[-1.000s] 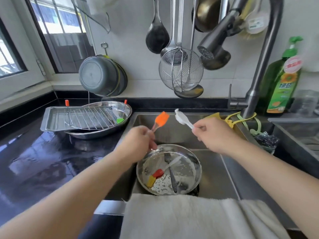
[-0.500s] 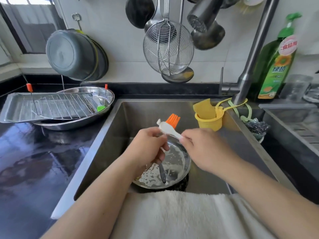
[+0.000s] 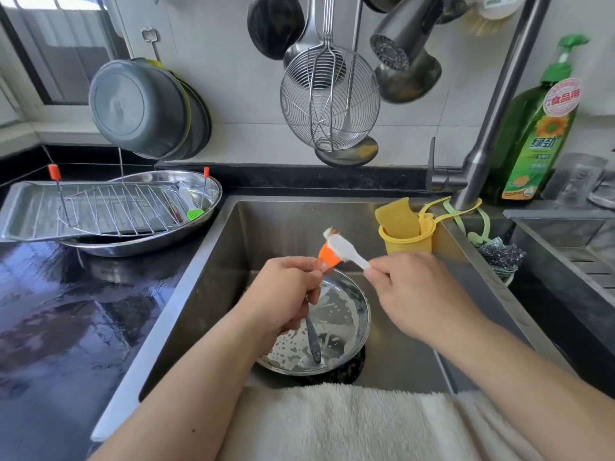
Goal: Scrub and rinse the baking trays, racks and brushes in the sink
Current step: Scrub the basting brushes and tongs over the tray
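Head view, only 1 cam. Over the sink (image 3: 233, 294): left hand (image 3: 283, 294) curled round the handle of an orange silicone brush (image 3: 327, 256), bristle head up, just past the thumb. Right hand (image 3: 416, 294) pinching the handle end of a white scrub brush (image 3: 346, 249), its head laid across the orange bristles, touching them. Both brushes held above the sink bottom, roughly centre of the basin.

Below the hands, a round steel pan (image 3: 352, 331) on the sink floor w/ foamy white residue; a grey-handled utensil (image 3: 312, 337) lying in it, top end hidden behind the left hand.

Left of sink on the dark wet counter (image 3: 66, 311): flat baking tray (image 3: 26, 214) resting over an oval steel dish (image 3: 199, 181), wire rack (image 3: 116, 207) on the tray, 2 orange-tipped prongs standing up, a green-headed brush (image 3: 193, 211) in the dish.

Right rim: yellow cup (image 3: 406, 241) holding a yellow sponge (image 3: 396, 214), steel scourer (image 3: 499, 254) nearby, faucet (image 3: 492, 111) rising behind, green soap bottle (image 3: 539, 134) beside it.

Wall: hung skimmer (image 3: 329, 94), ladles, grey pans (image 3: 139, 108). White towel (image 3: 332, 424) draped on the front sink edge.
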{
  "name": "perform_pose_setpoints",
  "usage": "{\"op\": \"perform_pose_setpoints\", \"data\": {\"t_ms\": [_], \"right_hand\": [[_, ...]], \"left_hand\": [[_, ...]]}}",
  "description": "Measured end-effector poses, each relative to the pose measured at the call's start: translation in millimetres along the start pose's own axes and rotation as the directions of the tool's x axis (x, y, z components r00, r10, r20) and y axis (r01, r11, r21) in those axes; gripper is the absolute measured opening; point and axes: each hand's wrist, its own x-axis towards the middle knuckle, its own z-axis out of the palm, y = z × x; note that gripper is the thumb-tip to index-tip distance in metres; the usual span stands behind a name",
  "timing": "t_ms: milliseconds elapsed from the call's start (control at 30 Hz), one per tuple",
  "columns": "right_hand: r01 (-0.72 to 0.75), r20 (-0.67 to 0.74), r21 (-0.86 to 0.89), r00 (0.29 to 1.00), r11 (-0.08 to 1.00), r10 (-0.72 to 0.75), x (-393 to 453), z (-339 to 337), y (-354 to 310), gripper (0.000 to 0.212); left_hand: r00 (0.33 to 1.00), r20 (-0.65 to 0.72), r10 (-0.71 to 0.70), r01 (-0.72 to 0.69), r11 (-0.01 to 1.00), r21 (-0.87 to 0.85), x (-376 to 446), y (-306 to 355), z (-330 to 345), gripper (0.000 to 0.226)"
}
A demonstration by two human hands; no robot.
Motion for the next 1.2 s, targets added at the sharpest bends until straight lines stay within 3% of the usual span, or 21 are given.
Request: {"op": "perform_pose_setpoints", "data": {"t_ms": [433,533,633,900,1033,1133,1200], "right_hand": [[-0.188,0.029,0.030,0.982,0.982,0.187,18.5,-3.2,18.3,0.050],[-0.109,-0.002,0.078,0.994,0.991,0.109,12.4,-6.9,11.8,0.049],[-0.004,0.082,0.044,0.997,0.999,0.000,1.5,2.0,-5.2,0.049],[0.043,0.103,-0.028,0.994,0.999,-0.040,0.2,7.8,-9.3,0.045],[-0.035,0.056,-0.011,0.998,0.999,0.035,5.5,-0.3,-4.7,0.048],[0.069,0.089,0.000,0.994,0.998,-0.069,-1.1,4.6,-10.5,0.049],[0.052,0.086,0.001,0.995,0.999,-0.052,-1.9,4.1,-10.4,0.048]], "left_hand": [[0.996,-0.070,-0.051,0.056,0.995,0.081,2.2,0.2,2.8,0.026],[0.991,-0.099,-0.091,0.099,0.992,0.077,3.0,0.8,3.2,0.022],[0.990,-0.104,-0.093,0.098,0.994,0.045,1.7,0.6,4.1,0.021],[0.996,-0.074,-0.059,0.062,0.997,0.044,-1.4,1.2,3.8,0.020],[0.998,-0.052,-0.032,0.035,0.998,0.056,-1.9,-0.1,3.0,0.032],[0.998,-0.058,-0.032,0.034,0.999,0.029,-2.3,1.5,1.8,0.028],[0.999,-0.045,-0.028,0.029,0.999,0.015,-2.7,2.6,1.5,0.025]]}}
